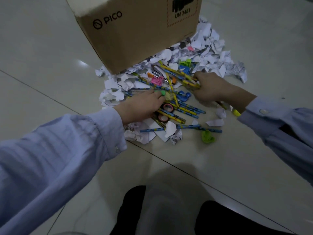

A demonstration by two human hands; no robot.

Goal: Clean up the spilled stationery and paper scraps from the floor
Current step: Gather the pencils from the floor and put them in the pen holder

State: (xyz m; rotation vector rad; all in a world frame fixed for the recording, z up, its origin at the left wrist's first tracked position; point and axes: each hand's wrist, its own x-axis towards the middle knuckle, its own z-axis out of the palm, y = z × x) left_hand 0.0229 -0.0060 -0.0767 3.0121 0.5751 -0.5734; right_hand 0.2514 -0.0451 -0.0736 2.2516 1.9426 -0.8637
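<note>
A heap of white paper scraps (208,53), blue and yellow pencils (184,112) and small coloured balloons lies on the pale tiled floor in front of a cardboard box (135,34). My right hand (211,89) grips a bundle of yellow pencils (179,72) at the pile's right side. My left hand (144,104) lies palm down on the pile, its fingers curled over pencils near a green balloon (162,92). Two tape rolls (167,107) lie just under its fingertips.
A green balloon (207,136) and a long blue pencil (183,128) lie at the pile's near edge. Loose scraps (215,122) sit under my right wrist. My dark trouser legs (220,219) are at the bottom. Bare floor tiles (42,56) surround the heap.
</note>
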